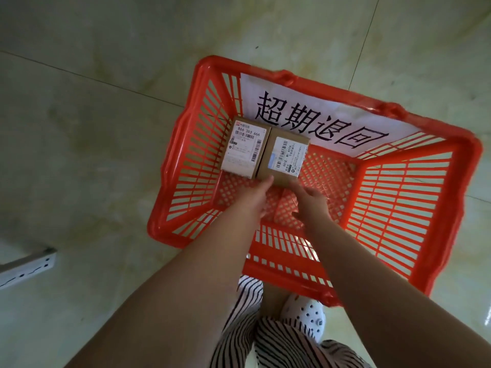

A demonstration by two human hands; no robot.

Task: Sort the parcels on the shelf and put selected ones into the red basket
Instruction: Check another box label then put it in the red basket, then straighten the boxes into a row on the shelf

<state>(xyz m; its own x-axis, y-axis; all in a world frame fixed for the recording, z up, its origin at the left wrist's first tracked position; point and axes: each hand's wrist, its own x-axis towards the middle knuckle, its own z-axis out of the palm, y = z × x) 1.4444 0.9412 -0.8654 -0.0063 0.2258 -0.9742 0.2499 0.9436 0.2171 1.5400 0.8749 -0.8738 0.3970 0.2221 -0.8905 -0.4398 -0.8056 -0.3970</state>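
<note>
Two bare arms reach down from the bottom of the view, over striped black-and-white trousers and a white perforated clog on the glossy pale stone floor.

The left hand is stretched flat, fingers straight, and its fingertips touch the near edge of the right-hand parcel. The right hand sits just beside it, fingers loosely spread and relaxed, gripping nothing as far as I can tell, hovering over the basket bottom.

The red basket is a moulded plastic thing, slotted walls, a fine grid floor, and a thick rounded rim. It stands on the floor tiles.

Both parcels are small brown cardboard boxes with white printed shipping labels on top. They sit pressed side by side in the far left corner of the basket; the left parcel is up against the left wall. Most of the grid floor to the right of them is open.

Behind them, a white paper sign with big black handwritten characters covers the far wall.

Off to the left edge, a grey metal bracket with holes pokes in.
</note>
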